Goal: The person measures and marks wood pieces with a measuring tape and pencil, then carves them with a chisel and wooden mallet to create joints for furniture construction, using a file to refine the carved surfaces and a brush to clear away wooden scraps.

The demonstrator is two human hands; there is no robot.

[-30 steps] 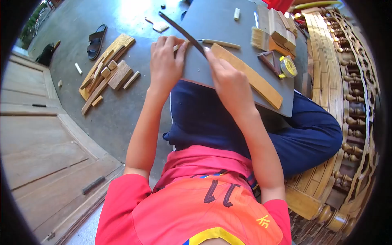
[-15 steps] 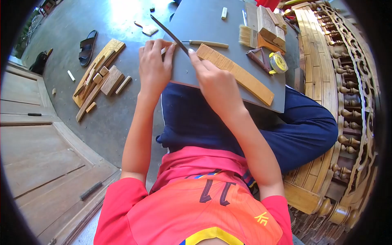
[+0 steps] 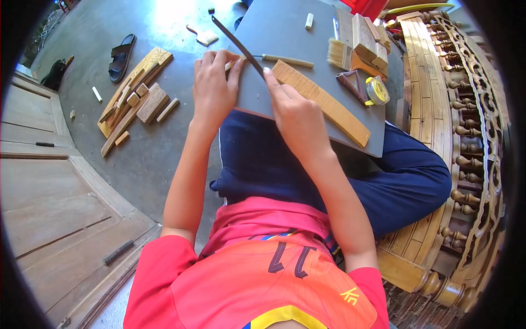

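My right hand [image 3: 296, 112] is closed round the near end of a long dark flat tool [image 3: 235, 43], perhaps a file, with the index finger stretched along it. The tool points up and left across the board's left edge. My left hand [image 3: 215, 82] pinches a small pale piece [image 3: 229, 65] at that edge, close to the tool. Most of the piece is hidden by the fingers. Beside my right hand, a flat light wooden strip [image 3: 323, 103] lies slantwise on the grey board [image 3: 290, 33]. Above it is a thin tool with a wooden handle [image 3: 287, 61].
On the board's right are a wide brush [image 3: 339, 53], wooden blocks [image 3: 364, 38], a brown triangular piece [image 3: 350, 85] and a yellow tape measure [image 3: 377, 91]. Wood pieces [image 3: 152, 102], a sandal [image 3: 120, 58] and a small brush [image 3: 205, 37] lie on the floor at left.
The view has shifted slightly, so the board and both hands appear a little further right. Both hands keep their holds, and the dark tool stays at nearly the same slant.
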